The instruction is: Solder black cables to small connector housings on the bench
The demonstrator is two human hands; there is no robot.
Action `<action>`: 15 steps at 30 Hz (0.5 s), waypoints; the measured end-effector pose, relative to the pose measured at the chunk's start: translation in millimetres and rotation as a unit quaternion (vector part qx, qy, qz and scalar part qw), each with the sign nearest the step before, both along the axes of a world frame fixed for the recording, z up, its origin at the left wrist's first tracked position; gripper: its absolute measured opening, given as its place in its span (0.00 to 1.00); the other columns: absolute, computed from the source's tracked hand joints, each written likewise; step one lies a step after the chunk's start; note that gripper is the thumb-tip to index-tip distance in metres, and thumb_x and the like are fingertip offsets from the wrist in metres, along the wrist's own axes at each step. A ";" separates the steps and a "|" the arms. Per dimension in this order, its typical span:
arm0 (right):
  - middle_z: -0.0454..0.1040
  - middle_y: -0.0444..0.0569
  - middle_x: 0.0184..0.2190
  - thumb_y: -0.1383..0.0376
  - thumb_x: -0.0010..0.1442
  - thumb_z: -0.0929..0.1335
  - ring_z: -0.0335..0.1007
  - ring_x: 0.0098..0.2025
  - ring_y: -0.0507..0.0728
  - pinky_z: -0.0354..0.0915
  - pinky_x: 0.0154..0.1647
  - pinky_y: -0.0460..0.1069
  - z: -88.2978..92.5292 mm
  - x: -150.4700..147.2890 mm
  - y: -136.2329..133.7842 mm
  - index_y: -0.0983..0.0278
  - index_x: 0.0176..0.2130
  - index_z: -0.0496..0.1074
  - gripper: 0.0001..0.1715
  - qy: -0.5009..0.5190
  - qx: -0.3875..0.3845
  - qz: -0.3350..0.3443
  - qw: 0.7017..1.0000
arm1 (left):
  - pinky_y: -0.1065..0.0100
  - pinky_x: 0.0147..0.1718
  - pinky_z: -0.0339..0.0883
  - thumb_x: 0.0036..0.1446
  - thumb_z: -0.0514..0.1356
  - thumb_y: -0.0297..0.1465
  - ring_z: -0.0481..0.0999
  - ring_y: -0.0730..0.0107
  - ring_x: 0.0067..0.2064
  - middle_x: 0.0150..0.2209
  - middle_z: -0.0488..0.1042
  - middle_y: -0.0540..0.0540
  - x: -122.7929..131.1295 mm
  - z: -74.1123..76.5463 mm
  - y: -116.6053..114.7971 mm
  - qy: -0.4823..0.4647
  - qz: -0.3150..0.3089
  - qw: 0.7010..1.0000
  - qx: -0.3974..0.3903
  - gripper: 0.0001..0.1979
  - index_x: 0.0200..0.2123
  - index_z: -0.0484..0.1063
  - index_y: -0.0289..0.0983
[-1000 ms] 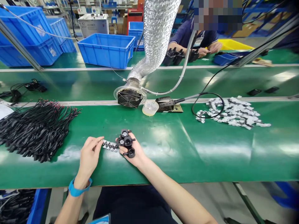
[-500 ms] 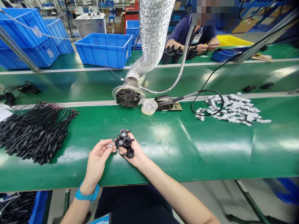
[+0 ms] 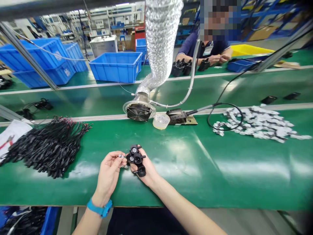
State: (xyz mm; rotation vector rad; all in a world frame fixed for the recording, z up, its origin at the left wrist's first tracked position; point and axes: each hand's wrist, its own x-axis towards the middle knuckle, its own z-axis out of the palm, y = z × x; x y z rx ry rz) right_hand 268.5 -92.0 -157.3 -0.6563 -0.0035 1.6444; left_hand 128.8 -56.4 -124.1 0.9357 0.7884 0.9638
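My right hand (image 3: 146, 169) is wrapped around several small black cylindrical housings (image 3: 138, 159), each with a short side stub. Two of these show a pale round insert in their open ends; others look hollow and dark. Beside them, my left hand (image 3: 110, 171) pinches a small white-and-metal round part (image 3: 120, 156) between thumb and fingers. More small pale bits show just under its fingertips, too blurred to name. Both hands are above the green bench top, close together. A blue band (image 3: 99, 208) is on my left wrist.
Bundled black cables (image 3: 52, 147) lie at left near red-handled pliers (image 3: 9, 140). Ahead are a fume duct with a fan grille (image 3: 139, 112), a roll of clear tape (image 3: 161, 121) and a soldering-iron stand (image 3: 177, 115). White parts (image 3: 261, 124) are piled right. A co-worker (image 3: 207, 54) sits opposite.
The camera view has shifted, so the bench appears lower and further right. My left hand still pinches the small part, now turned slightly; my right hand keeps its hold on the housings.
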 end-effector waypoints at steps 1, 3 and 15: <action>0.72 0.45 0.21 0.44 0.64 0.67 0.57 0.14 0.47 0.55 0.15 0.43 -0.5 -1.1 -0.7 0.68 0.33 0.74 0.29 -0.002 0.001 -0.004 1.000 | 0.73 0.37 0.74 0.54 0.72 0.33 0.77 0.75 0.35 0.40 0.78 0.44 -1.5 0.6 2.8 -0.001 0.009 1.000 0.004 0.10 0.38 0.78 0.37; 0.74 0.46 0.23 0.45 0.63 0.68 0.57 0.14 0.47 0.56 0.15 0.43 -2.2 -3.4 -1.9 0.67 0.33 0.74 0.27 -0.005 0.007 -0.005 1.000 | 0.72 0.38 0.74 0.53 0.72 0.34 0.77 0.75 0.36 0.42 0.77 0.45 -4.5 2.4 8.5 0.002 0.030 0.999 0.020 0.11 0.38 0.78 0.37; 0.73 0.44 0.21 0.46 0.52 0.76 0.54 0.14 0.45 0.52 0.15 0.42 -8.9 -14.8 -7.1 0.63 0.33 0.74 0.24 -0.009 0.002 -0.012 1.000 | 0.71 0.38 0.72 0.54 0.72 0.35 0.76 0.72 0.37 0.40 0.76 0.45 -19.4 17.4 32.8 0.005 0.105 0.990 0.093 0.12 0.38 0.77 0.36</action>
